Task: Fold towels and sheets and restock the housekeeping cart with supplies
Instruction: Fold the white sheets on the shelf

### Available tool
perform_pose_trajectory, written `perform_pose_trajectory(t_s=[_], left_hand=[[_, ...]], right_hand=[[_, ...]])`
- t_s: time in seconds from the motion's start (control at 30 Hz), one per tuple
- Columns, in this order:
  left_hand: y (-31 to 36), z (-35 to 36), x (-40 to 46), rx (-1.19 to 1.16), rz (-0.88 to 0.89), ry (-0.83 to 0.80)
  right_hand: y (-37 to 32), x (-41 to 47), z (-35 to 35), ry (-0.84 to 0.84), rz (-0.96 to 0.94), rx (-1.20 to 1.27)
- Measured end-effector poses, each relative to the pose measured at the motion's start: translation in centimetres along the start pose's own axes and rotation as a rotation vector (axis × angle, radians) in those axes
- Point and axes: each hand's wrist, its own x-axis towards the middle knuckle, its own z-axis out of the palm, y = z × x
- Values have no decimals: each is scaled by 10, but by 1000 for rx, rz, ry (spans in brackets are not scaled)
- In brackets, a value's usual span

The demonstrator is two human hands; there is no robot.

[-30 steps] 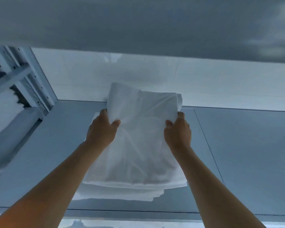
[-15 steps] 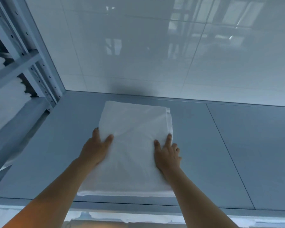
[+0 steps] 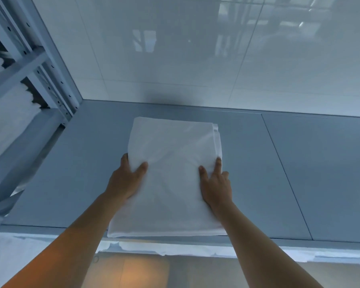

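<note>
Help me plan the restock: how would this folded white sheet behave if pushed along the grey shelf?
The folded white sheet looks thin and floppy, so it would probably bunch rather than slide whole. The grey shelf looks smooth, which may help it glide.

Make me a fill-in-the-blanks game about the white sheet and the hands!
1. The folded white sheet lies on a ___ shelf.
2. ___ hands touch the sheet.
3. The left hand holds the sheet's ___ edge.
4. The right hand has its fingers on ___ of the sheet.

Missing words: grey; two; left; top
</note>
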Motion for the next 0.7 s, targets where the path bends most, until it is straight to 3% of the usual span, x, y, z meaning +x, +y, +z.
perform_pose_trajectory(t_s=[0.3,0.7], left_hand=[[14,40,-68,10,-1,-47],[79,124,-130,59,-78,-88]], right_hand=[[62,-48,-37,-14,54,-9],[150,-39,-118,-21,78,-9]])
